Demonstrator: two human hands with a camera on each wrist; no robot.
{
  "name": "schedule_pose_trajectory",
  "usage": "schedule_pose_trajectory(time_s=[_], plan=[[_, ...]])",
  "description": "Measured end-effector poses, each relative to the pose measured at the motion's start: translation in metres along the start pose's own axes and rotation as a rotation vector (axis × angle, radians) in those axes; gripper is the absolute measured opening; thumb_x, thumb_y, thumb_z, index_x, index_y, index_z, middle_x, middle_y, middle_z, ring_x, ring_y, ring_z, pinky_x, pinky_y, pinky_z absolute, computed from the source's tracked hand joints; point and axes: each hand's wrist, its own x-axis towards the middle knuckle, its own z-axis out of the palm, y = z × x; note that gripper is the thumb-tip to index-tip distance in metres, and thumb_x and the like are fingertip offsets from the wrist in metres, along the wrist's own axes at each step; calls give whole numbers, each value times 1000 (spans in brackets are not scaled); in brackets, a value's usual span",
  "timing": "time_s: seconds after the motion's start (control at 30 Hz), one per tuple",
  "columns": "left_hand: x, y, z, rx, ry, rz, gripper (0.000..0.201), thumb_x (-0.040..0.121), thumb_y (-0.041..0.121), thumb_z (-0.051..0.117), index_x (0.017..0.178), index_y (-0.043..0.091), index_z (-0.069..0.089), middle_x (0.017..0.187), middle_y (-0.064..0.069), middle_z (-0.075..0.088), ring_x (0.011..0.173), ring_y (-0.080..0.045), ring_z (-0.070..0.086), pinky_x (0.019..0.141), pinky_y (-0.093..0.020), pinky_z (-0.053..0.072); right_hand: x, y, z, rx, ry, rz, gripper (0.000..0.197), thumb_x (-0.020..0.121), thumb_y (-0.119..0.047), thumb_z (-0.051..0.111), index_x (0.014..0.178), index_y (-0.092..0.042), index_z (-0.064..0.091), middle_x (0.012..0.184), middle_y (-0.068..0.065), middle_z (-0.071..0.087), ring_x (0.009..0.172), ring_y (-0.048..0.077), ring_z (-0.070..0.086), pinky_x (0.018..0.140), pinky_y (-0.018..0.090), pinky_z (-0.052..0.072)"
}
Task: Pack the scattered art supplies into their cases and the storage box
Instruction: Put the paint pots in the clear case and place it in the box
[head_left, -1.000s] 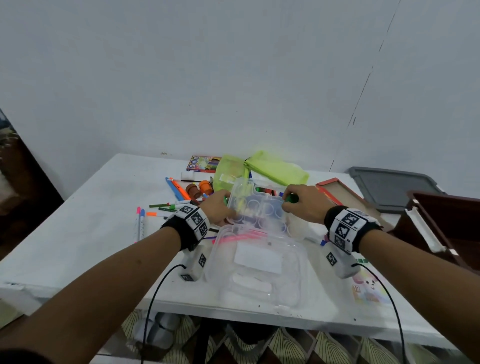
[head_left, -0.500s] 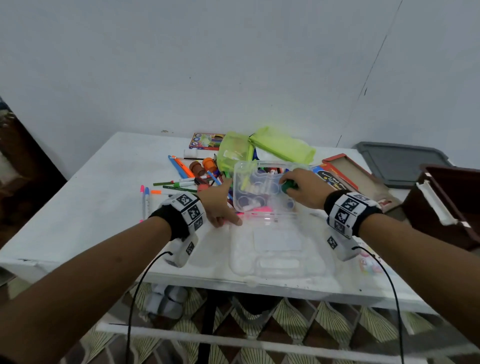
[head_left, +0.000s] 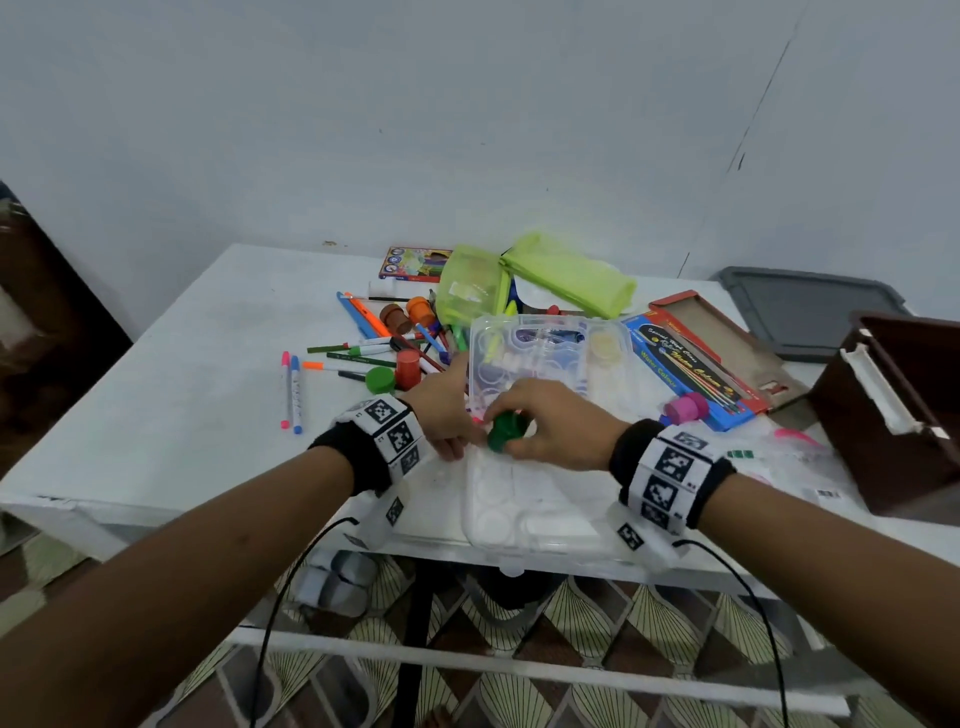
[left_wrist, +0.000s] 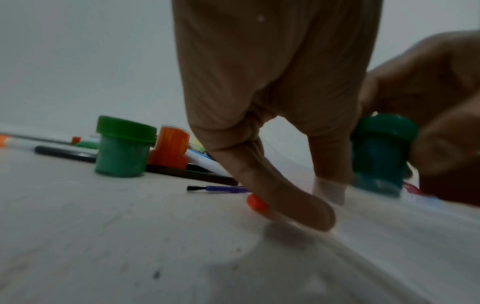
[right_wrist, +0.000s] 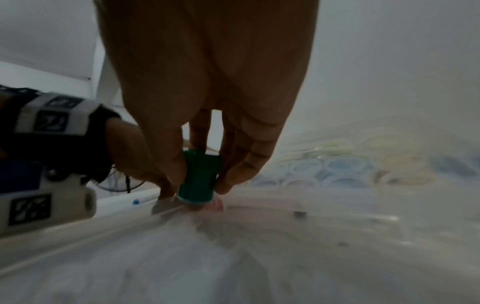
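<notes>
A: Right hand (head_left: 556, 423) pinches teal pot (head_left: 505, 430) over clear case (head_left: 535, 499), just beside left hand (head_left: 441, 410), whose straight fingers (left_wrist: 291, 207) press case edge on worktop (head_left: 197, 395).

B: Step, prob.: seating pot in a well. Next: lower it, let go w/ care.

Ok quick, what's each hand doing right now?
Left hand: open, fingers pressing on the clear plastic case.
Right hand: holding the dark green paint pot.

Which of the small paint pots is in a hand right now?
The dark green paint pot, pinched by the right hand over the clear case. The other pots stand loose on the table.
</notes>
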Motion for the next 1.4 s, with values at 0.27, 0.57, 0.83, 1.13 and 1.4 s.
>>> schedule_pose_trajectory(time_s=[0.27, 0.57, 0.83, 1.13, 1.4], plan=[[-10, -10, -18, -308, -109, -65, 105, 82, -15, 63, 153, 40, 9, 95, -29, 70, 77, -35, 71, 69, -46, 60, 11, -2, 11, -47, -85, 6, 35, 80, -17, 74, 111, -10, 62, 107, 7, 64, 86, 15, 51, 76, 27, 44], [-10, -7, -14, -262, -100, -27, 94, 84, -7, 66, 151, 35, 15, 83, -22, 71, 63, -28, 70, 66, -45, 60, 15, -10, 17, -184, -144, -57, 30, 84, -20, 69, 111, -10, 58, 104, 11, 59, 91, 28, 56, 75, 37, 46], [-2, -3, -20, -234, -138, -66, 83, 86, 5, 67, 147, 40, 24, 98, -22, 71, 72, -30, 72, 69, -43, 60, 16, 1, 12, -125, -180, -9, 52, 81, -22, 77, 125, -11, 51, 114, 8, 57, 90, 19, 51, 74, 26, 37], [8, 3, -18, -136, 49, -6, 38, 92, 20, 65, 122, 16, 41, 74, -16, 71, 58, -28, 67, 60, -39, 58, -16, 53, -53, -10, 35, 225, 24, 90, -22, 68, 113, -17, 63, 96, -8, 59, 83, 14, 62, 75, 22, 49], [26, -5, -20, 254, 264, 120, 28, 87, 15, 63, 113, 7, 56, 104, -9, 63, 83, -21, 59, 67, -27, 49, -36, 126, -84, -74, 183, 576, 10, 88, -10, 63, 80, -16, 61, 72, -3, 62, 57, 5, 57, 50, 13, 37]])
